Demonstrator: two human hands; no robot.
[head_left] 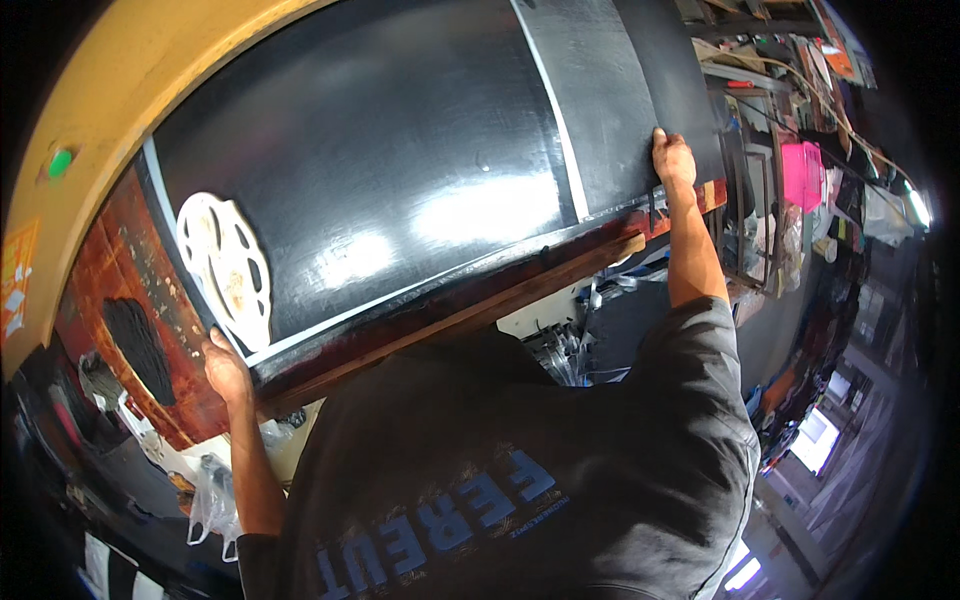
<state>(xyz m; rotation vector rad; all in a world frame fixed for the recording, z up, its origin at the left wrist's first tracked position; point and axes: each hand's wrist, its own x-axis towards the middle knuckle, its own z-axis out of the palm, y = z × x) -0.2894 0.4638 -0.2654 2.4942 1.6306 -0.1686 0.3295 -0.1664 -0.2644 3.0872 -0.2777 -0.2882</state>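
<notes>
A glossy black sheet [370, 150] spreads over a worktable with a reddish-brown wooden edge [440, 325]. Pale strips run along its borders, and one strip [556, 120] crosses it toward the right. My left hand [228, 368] is closed at the sheet's near left corner, its thumb on top and its other fingers hidden. Beside that hand lies a flat cream-white piece [225, 265] with oval cut-outs. At the right, my right hand [676, 160] is closed on the dark grey-black sheet part [610, 110], near the table's right end.
A dark bundle of cord or strands [138, 350] lies on the wood at left. A yellow machine frame [100, 110] curves around the far left. Clear plastic bags [213, 505] hang below. To the right are cluttered shelves and a pink basket [802, 175]. Dark scraps [565, 350] lie below the table edge.
</notes>
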